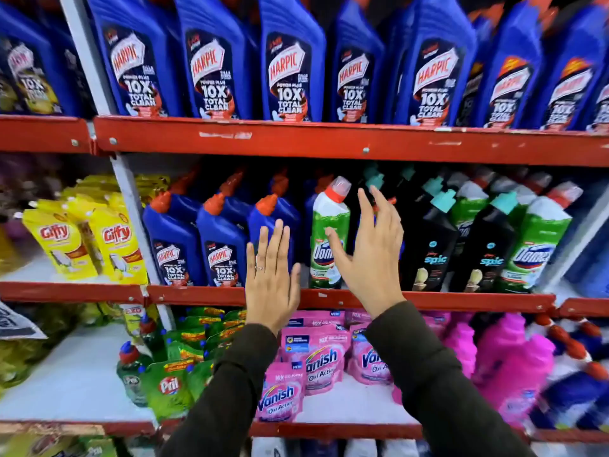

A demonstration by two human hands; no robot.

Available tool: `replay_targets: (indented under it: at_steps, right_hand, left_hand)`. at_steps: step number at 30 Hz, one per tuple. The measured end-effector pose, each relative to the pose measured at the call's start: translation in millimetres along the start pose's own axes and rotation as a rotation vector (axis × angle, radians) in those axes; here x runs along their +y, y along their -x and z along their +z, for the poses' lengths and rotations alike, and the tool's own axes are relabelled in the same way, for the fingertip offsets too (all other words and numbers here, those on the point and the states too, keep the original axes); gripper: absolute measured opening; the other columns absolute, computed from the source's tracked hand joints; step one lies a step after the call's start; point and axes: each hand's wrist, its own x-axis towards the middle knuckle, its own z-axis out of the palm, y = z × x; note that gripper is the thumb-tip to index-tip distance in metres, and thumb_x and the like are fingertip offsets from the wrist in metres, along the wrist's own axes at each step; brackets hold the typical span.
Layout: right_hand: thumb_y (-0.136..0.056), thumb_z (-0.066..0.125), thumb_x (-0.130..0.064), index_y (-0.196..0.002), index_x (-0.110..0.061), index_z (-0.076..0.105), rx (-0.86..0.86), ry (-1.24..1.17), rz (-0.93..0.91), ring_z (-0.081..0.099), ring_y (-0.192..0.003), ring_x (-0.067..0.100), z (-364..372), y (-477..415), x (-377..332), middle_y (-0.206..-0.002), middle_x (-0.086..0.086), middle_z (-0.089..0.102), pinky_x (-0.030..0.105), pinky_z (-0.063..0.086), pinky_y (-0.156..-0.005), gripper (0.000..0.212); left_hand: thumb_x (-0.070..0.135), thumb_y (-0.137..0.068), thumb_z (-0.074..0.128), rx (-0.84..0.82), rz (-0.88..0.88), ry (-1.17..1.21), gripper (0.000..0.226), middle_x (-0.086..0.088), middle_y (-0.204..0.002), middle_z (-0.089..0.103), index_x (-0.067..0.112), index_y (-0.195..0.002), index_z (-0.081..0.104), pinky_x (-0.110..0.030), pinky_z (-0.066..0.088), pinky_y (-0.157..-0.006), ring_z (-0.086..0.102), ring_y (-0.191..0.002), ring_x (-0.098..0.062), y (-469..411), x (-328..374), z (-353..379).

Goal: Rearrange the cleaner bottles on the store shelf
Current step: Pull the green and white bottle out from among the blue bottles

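On the middle shelf stand blue Harpic bottles [174, 239] with orange caps, a green Domex bottle [324, 222] with a red cap, black Spic bottles [435, 245] with teal caps, and another green Domex bottle [535, 245]. My left hand [272, 278] is flat, fingers up, in front of the third Harpic bottle [263, 216]; whether it touches is unclear. My right hand [370, 252] is spread open just right of the first Domex bottle, thumb over its label, holding nothing.
Large Harpic bottles [214, 61] fill the top shelf. Yellow Giffy pouches [115, 239] lie at the left. Below are green Pril packs [168, 387], pink Vanish pouches [321, 361] and pink bottles [514, 357]. Red shelf rails [428, 300] run across the front.
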Motion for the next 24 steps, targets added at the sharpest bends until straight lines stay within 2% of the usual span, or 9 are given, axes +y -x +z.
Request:
replay_targets:
  at_steps: [3, 8, 11, 15, 24]
  right_hand:
    - [-0.095, 0.063, -0.041, -0.156, -0.004, 0.029, -0.018, -0.037, 0.024, 0.037, -0.142, 0.036, 16, -13, -11, -0.158, 0.017, 0.036, 0.048, 0.034, -0.119, 0.079]
    - [-0.089, 0.072, -0.036, -0.162, -0.009, 0.012, -0.067, -0.033, 0.072, 0.044, -0.135, 0.033, 37, -24, -20, -0.155, 0.016, 0.037, 0.031, 0.042, -0.104, 0.098]
    - [-0.086, 0.074, -0.042, -0.162, -0.009, 0.012, -0.033, 0.025, 0.106, 0.050, -0.127, 0.033, 45, -24, -21, -0.148, 0.015, 0.045, 0.035, 0.049, -0.095, 0.103]
    - [-0.085, 0.076, -0.047, -0.163, -0.014, 0.007, -0.030, 0.032, 0.160, 0.061, -0.109, 0.033, 55, -22, -21, -0.134, 0.010, 0.055, 0.041, 0.054, -0.074, 0.109]
    - [-0.084, 0.079, -0.039, -0.160, -0.024, 0.009, -0.053, -0.098, 0.199, 0.066, -0.112, 0.035, 50, -28, -17, -0.146, 0.007, 0.055, 0.045, 0.057, -0.081, 0.105]
  left_hand:
    - [0.034, -0.107, 0.029, -0.024, -0.052, -0.031, 0.066, -0.008, -0.172, 0.006, 0.006, -0.163, 0.010, -0.041, -0.007, -0.130, -0.004, -0.161, -0.021, 11, -13, 25]
    - [0.036, -0.106, 0.031, -0.006, 0.004, -0.045, 0.075, -0.005, -0.172, -0.017, 0.011, -0.164, -0.010, -0.040, -0.007, -0.130, -0.013, -0.160, -0.020, 15, -25, 65]
    - [0.037, -0.110, 0.024, 0.068, 0.032, -0.028, 0.070, -0.007, -0.171, -0.018, 0.009, -0.164, -0.010, -0.040, -0.007, -0.130, -0.014, -0.160, -0.020, 19, -29, 79]
    - [0.037, -0.112, 0.016, 0.094, 0.084, -0.023, 0.065, -0.007, -0.171, -0.019, 0.008, -0.164, -0.010, -0.041, -0.007, -0.130, -0.014, -0.160, -0.020, 21, -34, 86]
    - [0.035, -0.112, 0.018, 0.122, 0.064, -0.029, 0.064, -0.009, -0.171, -0.017, 0.005, -0.164, -0.008, -0.040, -0.006, -0.131, -0.012, -0.160, -0.022, 22, -38, 87]
